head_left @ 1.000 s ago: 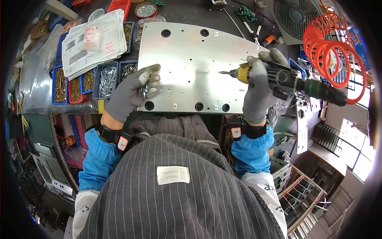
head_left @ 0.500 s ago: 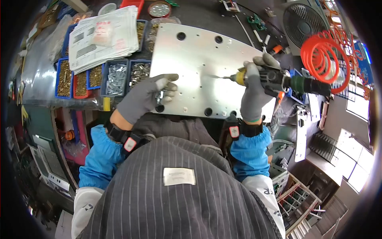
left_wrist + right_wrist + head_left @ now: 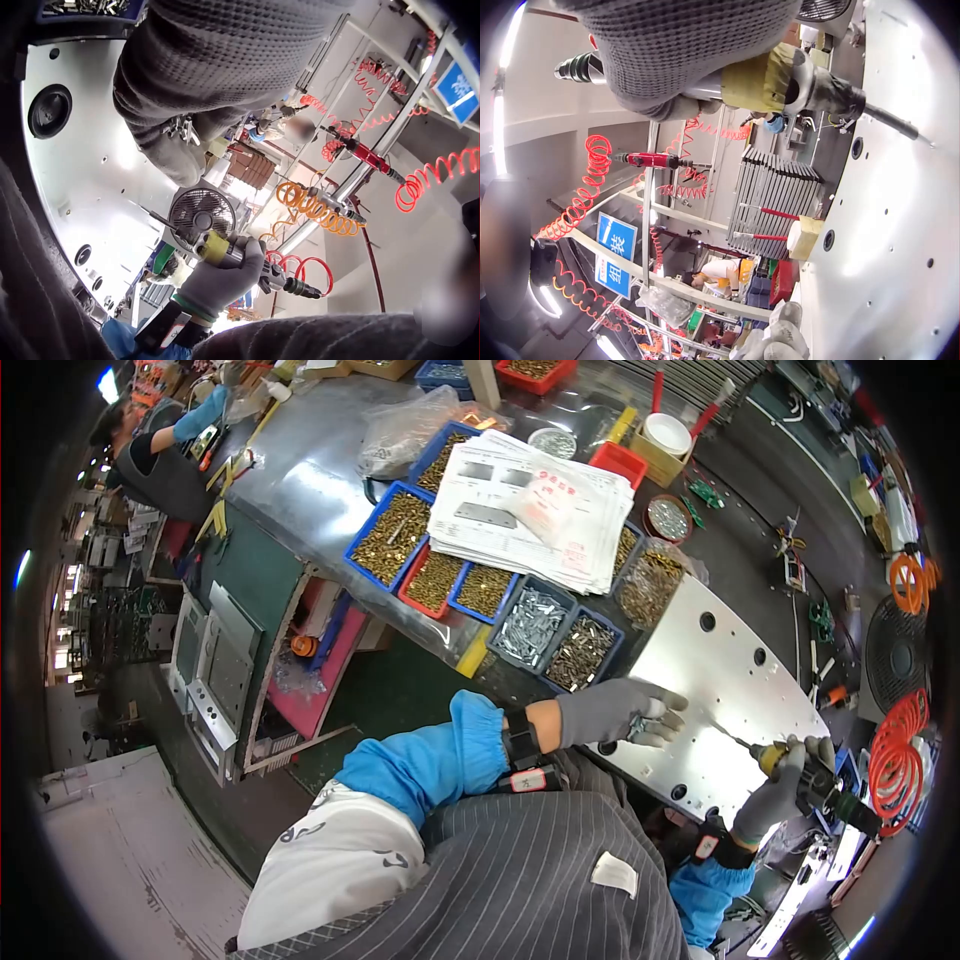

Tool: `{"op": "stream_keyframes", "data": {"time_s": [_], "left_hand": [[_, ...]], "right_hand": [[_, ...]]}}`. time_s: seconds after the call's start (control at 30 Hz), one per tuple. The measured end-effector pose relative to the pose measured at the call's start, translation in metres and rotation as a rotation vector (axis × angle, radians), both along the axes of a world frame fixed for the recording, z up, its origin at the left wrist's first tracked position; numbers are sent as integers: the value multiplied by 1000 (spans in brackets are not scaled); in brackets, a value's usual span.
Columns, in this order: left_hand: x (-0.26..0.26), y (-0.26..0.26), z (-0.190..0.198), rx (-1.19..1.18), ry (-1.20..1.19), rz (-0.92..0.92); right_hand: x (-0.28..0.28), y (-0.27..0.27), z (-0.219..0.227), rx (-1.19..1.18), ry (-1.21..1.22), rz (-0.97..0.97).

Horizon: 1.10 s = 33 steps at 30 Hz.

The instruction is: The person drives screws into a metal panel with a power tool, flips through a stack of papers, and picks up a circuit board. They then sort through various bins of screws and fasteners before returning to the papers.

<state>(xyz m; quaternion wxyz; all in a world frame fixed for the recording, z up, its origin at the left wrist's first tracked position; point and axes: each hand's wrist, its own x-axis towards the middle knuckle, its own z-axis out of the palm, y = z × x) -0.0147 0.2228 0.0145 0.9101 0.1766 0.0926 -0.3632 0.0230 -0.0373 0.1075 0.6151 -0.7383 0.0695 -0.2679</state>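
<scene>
The silver metal panel (image 3: 715, 685), dotted with holes and black round pieces, lies at the table's front edge. Above its left part the gloved left hand (image 3: 620, 715) curls around several small metal parts, also visible among its fingers in the left wrist view (image 3: 184, 127). On the right, the gloved right hand (image 3: 785, 790) grips a power screwdriver (image 3: 825, 790) with a yellow band. Its long bit (image 3: 892, 121) points left over the panel; whether the tip touches cannot be told.
Left of the panel stand bins of silver parts (image 3: 533, 622) and brass-coloured screws (image 3: 393, 538), with papers (image 3: 530, 510) partly over them. A fan (image 3: 895, 650) and red coiled hose (image 3: 898, 760) are at right. Another person (image 3: 165, 460) is at far left.
The head view has swung left, so the panel and both hands appear farther right and the other person shows. Both hands keep their holds on the small parts and the screwdriver.
</scene>
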Motion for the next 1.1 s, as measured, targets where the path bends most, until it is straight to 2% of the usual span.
{"op": "stream_keyframes", "data": {"time_s": [0.2, 0.5, 0.57, 0.63, 0.83, 1.1], "left_hand": [[6, 21, 8, 101, -33, -140], [0, 29, 3, 82, -85, -174], [-1, 28, 3, 91, -92, -156], [-1, 25, 4, 100, -101, -134], [-1, 12, 13, 22, 64, -56], [6, 11, 8, 16, 66, -18]], "right_hand": [[-1, 7, 1, -52, 7, -85], [3, 10, 2, -189, -6, -143], [4, 12, 1, -100, -11, -142], [3, 8, 1, -106, -4, -125], [6, 0, 1, -36, -6, -86], [6, -5, 2, -7, -30, -1]]}}
